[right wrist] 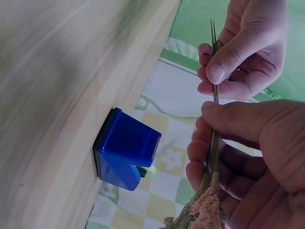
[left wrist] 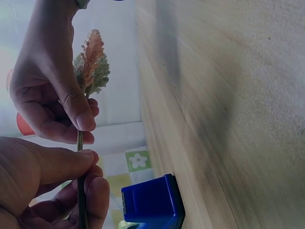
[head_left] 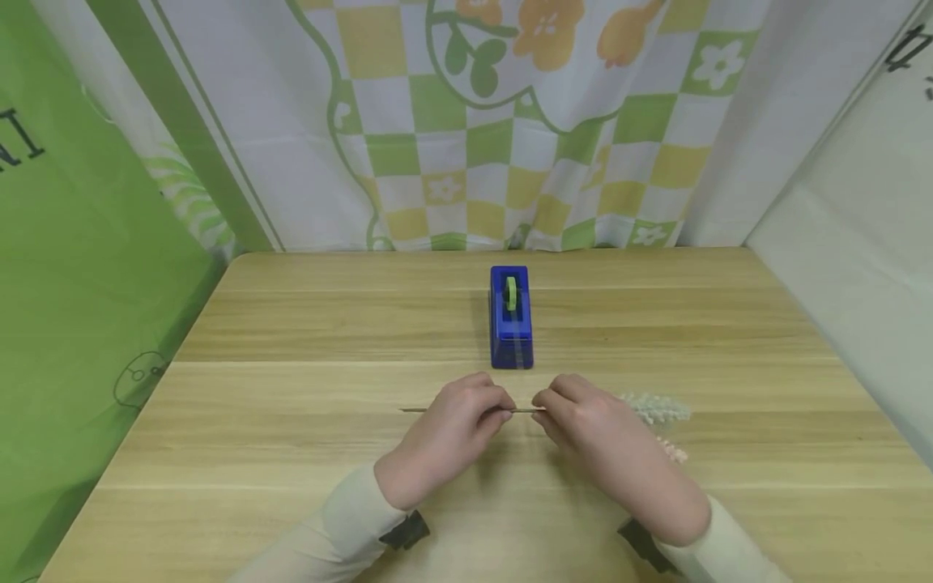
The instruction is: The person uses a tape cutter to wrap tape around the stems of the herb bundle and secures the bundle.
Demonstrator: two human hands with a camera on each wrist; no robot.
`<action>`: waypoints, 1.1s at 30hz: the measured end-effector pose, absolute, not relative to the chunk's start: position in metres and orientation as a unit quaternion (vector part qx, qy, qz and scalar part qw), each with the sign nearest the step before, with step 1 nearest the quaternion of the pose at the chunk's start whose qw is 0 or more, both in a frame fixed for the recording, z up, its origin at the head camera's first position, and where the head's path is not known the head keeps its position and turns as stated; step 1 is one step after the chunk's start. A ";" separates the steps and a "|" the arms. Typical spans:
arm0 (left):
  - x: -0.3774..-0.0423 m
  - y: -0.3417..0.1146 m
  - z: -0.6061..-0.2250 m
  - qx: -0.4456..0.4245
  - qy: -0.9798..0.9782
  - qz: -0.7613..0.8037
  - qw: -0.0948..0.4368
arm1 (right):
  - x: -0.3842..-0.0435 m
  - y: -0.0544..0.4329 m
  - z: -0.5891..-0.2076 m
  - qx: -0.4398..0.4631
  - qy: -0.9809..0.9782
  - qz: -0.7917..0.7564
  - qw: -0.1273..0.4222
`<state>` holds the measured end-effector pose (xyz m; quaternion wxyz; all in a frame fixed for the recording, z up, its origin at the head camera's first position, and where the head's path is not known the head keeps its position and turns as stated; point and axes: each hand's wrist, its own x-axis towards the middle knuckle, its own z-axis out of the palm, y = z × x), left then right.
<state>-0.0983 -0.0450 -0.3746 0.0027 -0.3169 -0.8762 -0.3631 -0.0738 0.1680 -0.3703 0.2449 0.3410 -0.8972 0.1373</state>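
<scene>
Two thin flower stems (head_left: 414, 410) lie side by side across both hands, held a little above the table. One carries a pale green flower head (head_left: 658, 407), the other a peach-pink flower head (head_left: 673, 450); both heads extend past the right hand. My left hand (head_left: 453, 417) pinches the stems between thumb and fingers, toward their bare ends. Close beside it, my right hand (head_left: 594, 425) grips the stems nearer the flower heads, as the right wrist view shows. A short length of stem shows between the two hands.
Beyond the hands stands a blue tape dispenser (head_left: 513, 352) with a greenish roll (head_left: 511, 293) on the wooden table (head_left: 313, 324). A checked, flower-patterned curtain (head_left: 496, 146) hangs at the table's far edge. Green cloth (head_left: 87, 267) is on the left, a whitish one (head_left: 853, 202) on the right.
</scene>
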 end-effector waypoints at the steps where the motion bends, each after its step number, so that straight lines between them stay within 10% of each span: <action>1: -0.098 -0.045 -0.375 -0.317 -0.877 -0.361 0.005 | -0.074 0.168 -0.370 0.343 -0.897 0.138 0.242; 33: -0.104 -0.044 -0.380 -0.336 -0.875 -0.348 0.015 | -0.070 0.162 -0.366 0.313 -0.920 0.080 0.222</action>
